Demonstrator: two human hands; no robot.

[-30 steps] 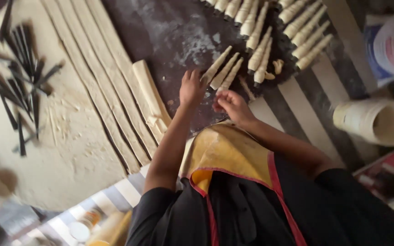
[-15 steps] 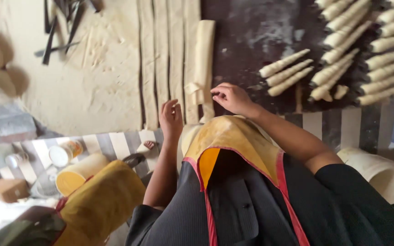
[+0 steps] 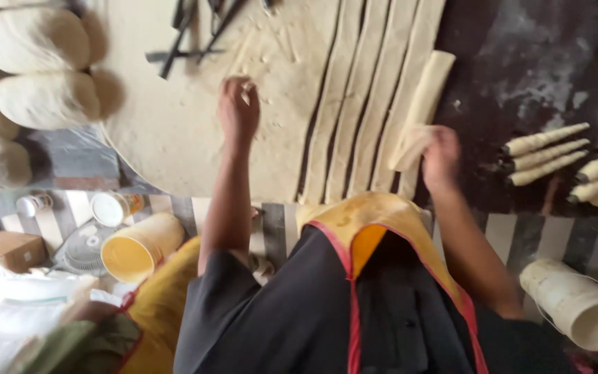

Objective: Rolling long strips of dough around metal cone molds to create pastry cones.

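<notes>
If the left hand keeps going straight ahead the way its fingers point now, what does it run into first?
Probably bare floured dough sheet first, then the dark metal rods lying at the sheet's far edge. The left hand points up-frame toward them; its height above the sheet is unclear.

On our table (image 3: pixel 174 138), dough strips (image 3: pixel 361 104) lie between the metal rods (image 3: pixel 195 31) at left and rolled cones (image 3: pixel 545 152) at right; dough loaves (image 3: pixel 36 69) sit far left, with buckets (image 3: pixel 140 246) below the table's edge.

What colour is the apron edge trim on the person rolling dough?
Red trim on a yellow apron, seen best in the head view.
</notes>
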